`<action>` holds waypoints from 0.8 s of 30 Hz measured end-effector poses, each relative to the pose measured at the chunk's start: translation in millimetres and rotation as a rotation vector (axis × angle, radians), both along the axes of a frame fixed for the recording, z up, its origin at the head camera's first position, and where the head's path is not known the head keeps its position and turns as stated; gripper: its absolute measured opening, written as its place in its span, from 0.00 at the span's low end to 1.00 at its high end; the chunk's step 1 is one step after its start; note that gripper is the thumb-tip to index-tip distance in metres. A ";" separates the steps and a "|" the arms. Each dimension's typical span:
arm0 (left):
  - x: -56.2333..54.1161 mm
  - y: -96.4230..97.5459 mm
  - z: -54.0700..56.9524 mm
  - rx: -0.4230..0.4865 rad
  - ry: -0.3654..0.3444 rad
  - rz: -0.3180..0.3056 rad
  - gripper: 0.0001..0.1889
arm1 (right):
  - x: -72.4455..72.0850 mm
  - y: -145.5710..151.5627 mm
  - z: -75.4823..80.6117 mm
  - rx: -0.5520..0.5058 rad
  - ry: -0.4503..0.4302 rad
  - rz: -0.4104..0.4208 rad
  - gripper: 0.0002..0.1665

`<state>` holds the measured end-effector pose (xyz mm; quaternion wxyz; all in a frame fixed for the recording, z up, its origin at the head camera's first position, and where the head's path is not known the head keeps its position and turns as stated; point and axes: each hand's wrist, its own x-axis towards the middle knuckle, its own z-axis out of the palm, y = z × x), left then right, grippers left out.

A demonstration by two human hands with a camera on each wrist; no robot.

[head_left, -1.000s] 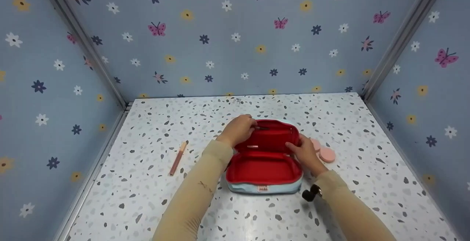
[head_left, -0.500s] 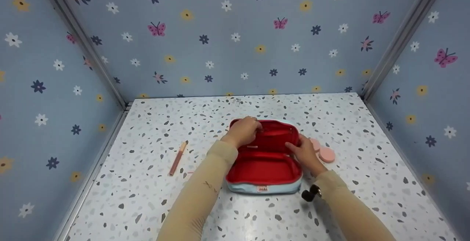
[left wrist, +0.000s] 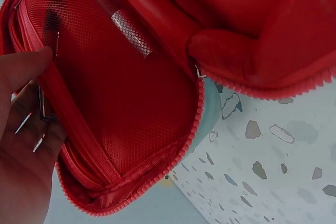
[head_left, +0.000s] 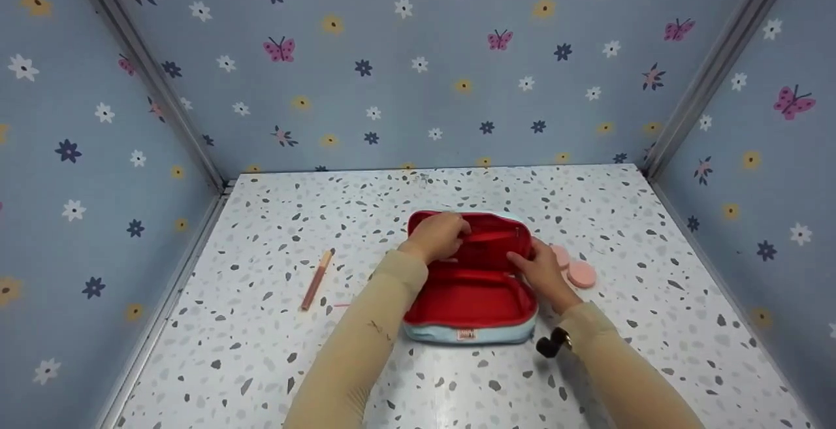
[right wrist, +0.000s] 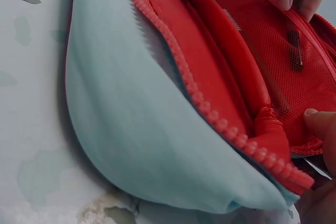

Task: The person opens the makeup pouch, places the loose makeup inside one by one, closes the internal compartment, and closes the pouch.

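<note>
A pale-blue zip pouch point(head_left: 470, 333) with red lining lies unfolded, its lid raised toward the back. My left hand point(head_left: 439, 236) is at the lid's mesh pocket point(left wrist: 131, 87). Its thumb and fingers pinch a slim black item with silver edging point(left wrist: 51, 22) at the pocket opening; part of it shows through the mesh. What kind of item it is, I cannot tell. Lower in the pocket lies a dark tube with a silver patterned band point(left wrist: 131, 32). My right hand point(head_left: 542, 272) grips the lid's right edge, thumb on the red inside, fingers behind.
A brown tube with a peach cap point(head_left: 316, 282) lies to the left. Near the left sleeve a thin pink item point(head_left: 341, 305) shows partly. Two round pink cases point(head_left: 581, 274) sit right of the pouch. Flower-patterned panels point(head_left: 418, 63) enclose the speckled table point(head_left: 261, 350).
My left hand has moved slightly right and down over the pocket, and the slim dark item has gone further behind the mesh. The thin pink item has come into view. My right hand stays put.
</note>
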<state>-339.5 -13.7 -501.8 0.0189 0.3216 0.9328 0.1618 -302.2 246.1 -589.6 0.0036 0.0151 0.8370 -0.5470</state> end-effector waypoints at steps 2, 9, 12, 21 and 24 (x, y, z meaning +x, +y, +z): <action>-0.1 0.8 -0.8 0.014 -0.010 0.010 0.15 | 0.1 -0.1 0.4 -0.003 -0.003 -0.002 0.20; 0.4 0.8 -3.5 0.027 -0.008 0.012 0.16 | 1.2 -1.3 0.9 0.007 0.014 -0.008 0.19; 0.1 0.9 -5.3 0.026 -0.030 0.014 0.16 | 1.2 -1.6 1.3 0.009 0.019 -0.011 0.19; -1.5 1.6 -8.1 0.040 -0.082 0.019 0.17 | 0.6 -0.9 1.7 0.011 0.012 -0.010 0.20; -2.2 -0.7 -7.5 0.070 -0.098 0.009 0.17 | 1.3 -0.3 1.1 0.024 0.019 -0.005 0.21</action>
